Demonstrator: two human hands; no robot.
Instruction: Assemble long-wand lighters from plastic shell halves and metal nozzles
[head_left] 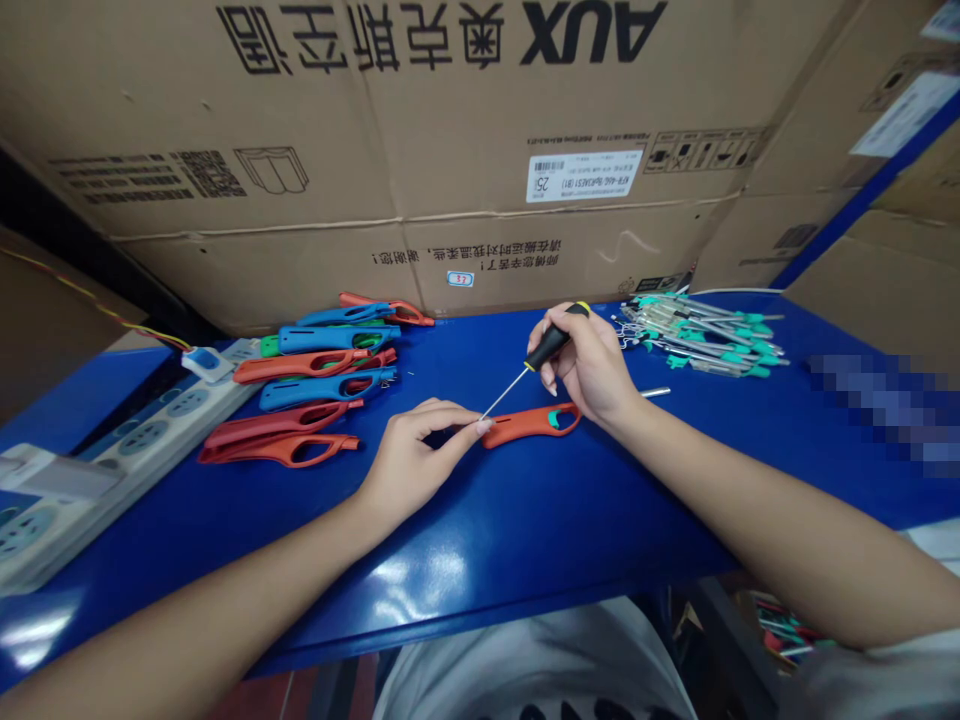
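Screwdriver [551, 345], gripped in the right hand [594, 368], pointed toward eight o'clock; the left hand [420, 450] apparently pinched the orange casing [525, 427]; steady alignment mattered.

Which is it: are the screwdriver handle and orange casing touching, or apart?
Apart: the head view shows blue tabletop between the black screwdriver handle and the orange casing.

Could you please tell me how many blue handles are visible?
3, all left of centre: the rearmost blue handle, the middle one just in front, and the nearest one farther forward; others may be hidden.
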